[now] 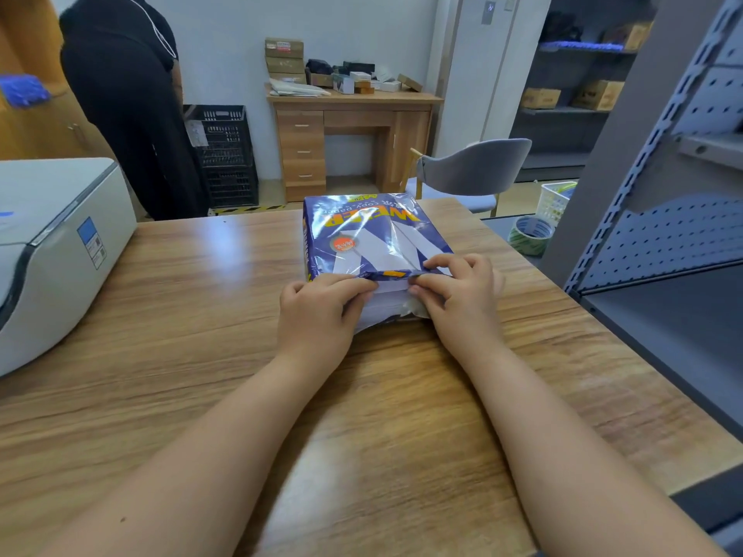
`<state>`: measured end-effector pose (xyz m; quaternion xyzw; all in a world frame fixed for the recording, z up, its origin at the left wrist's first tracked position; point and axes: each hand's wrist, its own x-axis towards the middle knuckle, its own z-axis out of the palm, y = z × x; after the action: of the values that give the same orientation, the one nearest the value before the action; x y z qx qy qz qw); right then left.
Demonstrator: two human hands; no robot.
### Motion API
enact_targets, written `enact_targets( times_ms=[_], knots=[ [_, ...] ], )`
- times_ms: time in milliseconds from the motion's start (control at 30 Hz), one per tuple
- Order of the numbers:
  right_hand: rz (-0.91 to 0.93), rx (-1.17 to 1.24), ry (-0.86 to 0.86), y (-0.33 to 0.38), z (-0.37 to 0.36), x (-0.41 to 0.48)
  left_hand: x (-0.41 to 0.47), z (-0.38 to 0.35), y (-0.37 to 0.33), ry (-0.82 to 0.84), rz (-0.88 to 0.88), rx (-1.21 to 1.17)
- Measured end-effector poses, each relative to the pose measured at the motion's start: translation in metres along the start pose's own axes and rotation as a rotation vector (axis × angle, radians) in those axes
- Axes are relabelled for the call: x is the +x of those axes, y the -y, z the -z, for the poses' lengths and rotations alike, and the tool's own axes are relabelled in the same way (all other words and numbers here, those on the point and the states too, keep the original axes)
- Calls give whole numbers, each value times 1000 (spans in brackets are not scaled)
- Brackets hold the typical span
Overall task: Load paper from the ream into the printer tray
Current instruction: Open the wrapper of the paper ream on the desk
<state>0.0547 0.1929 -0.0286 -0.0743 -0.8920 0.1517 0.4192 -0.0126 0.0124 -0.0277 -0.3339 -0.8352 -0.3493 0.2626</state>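
A ream of copy paper (pixel 370 231) in a glossy blue wrapper with yellow lettering lies flat in the middle of the wooden table (pixel 201 299). Its near end is torn open and white sheets (pixel 388 303) show there. My left hand (pixel 321 311) pinches the wrapper's near edge from the left. My right hand (pixel 458 291) pinches the same edge from the right, with fingers resting on top of the ream. The white and grey printer (pixel 52 243) stands at the table's left edge; its tray is not visible.
A person in black (pixel 128 102) stands behind the table on the left. A grey chair (pixel 474 170), a tape roll (pixel 530 235) and a white basket (pixel 557 201) are at the far right. Grey metal shelving (pixel 663 203) borders the table's right side. A wooden desk (pixel 349 134) stands at the back wall.
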Motion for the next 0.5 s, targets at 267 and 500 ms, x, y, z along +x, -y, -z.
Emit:
enact_targets(
  times_ms=[267,500],
  knots=[
    [21,-53,11,4,5,-4,-5,8,-6,71,-1,74],
    [85,-59,71,5,34,-16,-20,19,-11,-38,-84,164]
  ],
)
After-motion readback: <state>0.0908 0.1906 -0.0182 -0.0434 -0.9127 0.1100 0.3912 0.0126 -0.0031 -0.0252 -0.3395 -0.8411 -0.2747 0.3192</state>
